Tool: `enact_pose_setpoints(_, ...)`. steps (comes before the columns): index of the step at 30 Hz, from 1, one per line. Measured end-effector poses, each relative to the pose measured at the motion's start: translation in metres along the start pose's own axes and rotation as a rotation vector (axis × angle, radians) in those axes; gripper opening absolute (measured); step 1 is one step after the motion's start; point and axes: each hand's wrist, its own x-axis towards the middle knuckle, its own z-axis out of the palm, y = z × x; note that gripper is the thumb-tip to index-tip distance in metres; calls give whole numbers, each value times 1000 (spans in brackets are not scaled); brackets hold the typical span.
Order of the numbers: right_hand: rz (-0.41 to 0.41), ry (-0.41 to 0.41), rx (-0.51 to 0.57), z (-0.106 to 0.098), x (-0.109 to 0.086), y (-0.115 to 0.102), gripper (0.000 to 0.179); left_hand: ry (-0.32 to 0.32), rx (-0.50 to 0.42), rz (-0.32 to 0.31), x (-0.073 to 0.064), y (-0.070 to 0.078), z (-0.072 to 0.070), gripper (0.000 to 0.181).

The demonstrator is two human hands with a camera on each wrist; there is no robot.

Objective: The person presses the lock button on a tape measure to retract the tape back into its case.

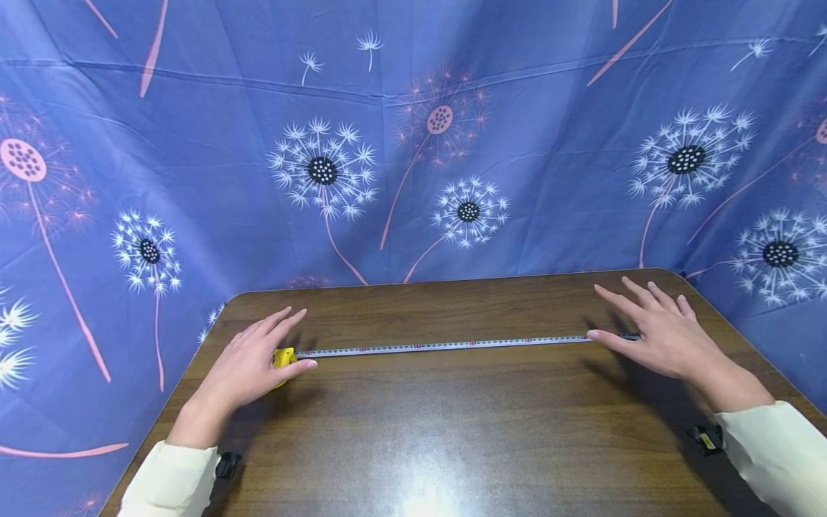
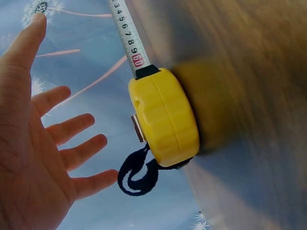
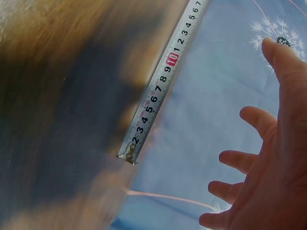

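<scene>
Tape measure [image 2: 165,117] lies toward the far side of the brown table [image 1: 420,409], yellow case [image 1: 283,356] at left, blade [image 1: 446,346] extending right; left hand [image 1: 248,359] beside the case and right hand [image 1: 662,334] by the blade's end grip nothing, fingers spread apart.

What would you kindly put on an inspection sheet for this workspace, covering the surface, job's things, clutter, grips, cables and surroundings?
Surface: brown wood-grain table, bright glare near the front edge of the picture.
Job's things: yellow tape measure with a black strap; its blade is drawn out across the table, metal hook at the right-hand end.
Clutter: nothing seen.
Left grip: fingers spread beside the tape measure, not gripping it.
Right grip: fingers spread near the blade's hook end, holding nothing.
Cables: nothing seen.
Surroundings: blue dandelion-print cloth behind and at both sides; pale sleeves with black devices by the cuffs.
</scene>
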Motion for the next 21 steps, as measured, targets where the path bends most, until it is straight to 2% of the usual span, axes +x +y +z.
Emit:
enact_pose_setpoints(10, -23, 10, 50, 1, -6, 8, 85, 0, -7, -7, -8, -7, 3, 87)
enact_pose_setpoints(21, -10, 10, 70, 3, -12, 20, 84, 6, -29, -13, -15, -17, 7, 85)
